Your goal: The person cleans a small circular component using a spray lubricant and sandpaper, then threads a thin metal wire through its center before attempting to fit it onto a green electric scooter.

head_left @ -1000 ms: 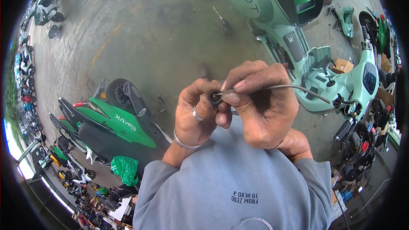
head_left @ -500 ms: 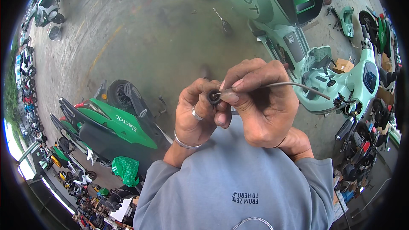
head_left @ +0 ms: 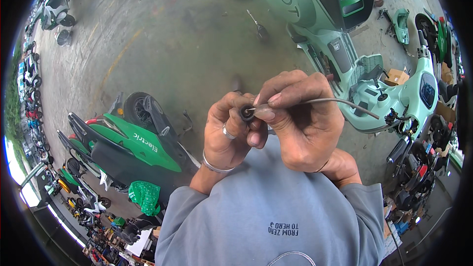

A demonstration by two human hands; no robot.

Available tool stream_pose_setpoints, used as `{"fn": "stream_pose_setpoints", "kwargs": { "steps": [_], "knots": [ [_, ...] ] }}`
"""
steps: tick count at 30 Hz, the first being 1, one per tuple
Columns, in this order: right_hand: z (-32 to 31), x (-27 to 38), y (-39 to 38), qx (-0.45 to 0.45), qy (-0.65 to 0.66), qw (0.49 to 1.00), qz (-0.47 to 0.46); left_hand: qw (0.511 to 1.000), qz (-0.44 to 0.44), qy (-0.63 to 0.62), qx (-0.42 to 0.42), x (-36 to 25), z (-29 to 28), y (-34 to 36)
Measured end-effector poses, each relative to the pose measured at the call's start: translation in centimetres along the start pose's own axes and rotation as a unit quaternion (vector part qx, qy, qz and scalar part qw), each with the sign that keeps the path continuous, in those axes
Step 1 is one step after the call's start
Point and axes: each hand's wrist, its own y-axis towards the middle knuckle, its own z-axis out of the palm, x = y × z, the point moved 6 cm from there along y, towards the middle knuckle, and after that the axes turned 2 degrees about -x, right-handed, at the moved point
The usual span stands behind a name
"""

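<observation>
The thin metal rod (head_left: 345,102) runs mostly crosswise, with its long axis from the person's left to their right. One end points left toward the left hand (head_left: 224,128), and the other sticks out past the right hand (head_left: 308,123). From the knuckles outward the rod is nearly level, then it bends gently and slopes down toward the person, its free end pointing right and a little downward in the view. The fingers cover its middle stretch. On the left side a fine, pale tip shows just past the right thumb and lies in the mouth of a black round part (head_left: 246,114). How deep it reaches, I cannot tell.

That part's open face is turned up and slightly right, so its axis seems to run toward the camera; the fingers hide its far end. It looks like a short dark sleeve with a thick rim and a shadowed hollow. The rod is dull grey-brown, slender and smooth, with a soft sheen along the bend.

The left hand is closed around the black part, gripping it between thumb and curled fingers. The right hand pinches the rod between thumb and fingertips, just beside the left fingers. Both pieces are held in the air before the grey shirt (head_left: 271,197), above the concrete floor (head_left: 172,44). A pale green scooter (head_left: 335,49) stands toward the floor's right edge, and a green-and-black scooter (head_left: 135,140) is nearer its left edge.
</observation>
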Motion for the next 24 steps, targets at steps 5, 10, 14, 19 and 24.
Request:
{"fn": "stream_pose_setpoints", "kwargs": {
  "steps": [5,10,14,19,24],
  "knots": [
    [0.26,0.16,0.09,0.078,-0.069,0.993,-0.049,1.000,-0.009,-0.013,-0.010,0.15,-0.11,-0.18],
    [0.31,-0.06,-0.07,-0.005,-0.006,1.000,-0.003,1.000,-0.001,-0.013,-0.017,-0.03,-0.27,-0.11],
    [0.32,-0.12,-0.06,0.001,-0.025,0.999,-0.025,1.000,-0.001,-0.008,-0.023,-0.11,-0.18,-0.14],
    [0.49,-0.04,-0.08,0.000,-0.017,1.000,-0.011,1.000,0.001,-0.011,-0.014,-0.04,-0.30,-0.27],
    [0.65,-0.29,-0.12,-0.013,0.004,1.000,0.011,0.999,0.015,-0.002,-0.031,-0.09,-0.37,-0.43]
  ]
}}
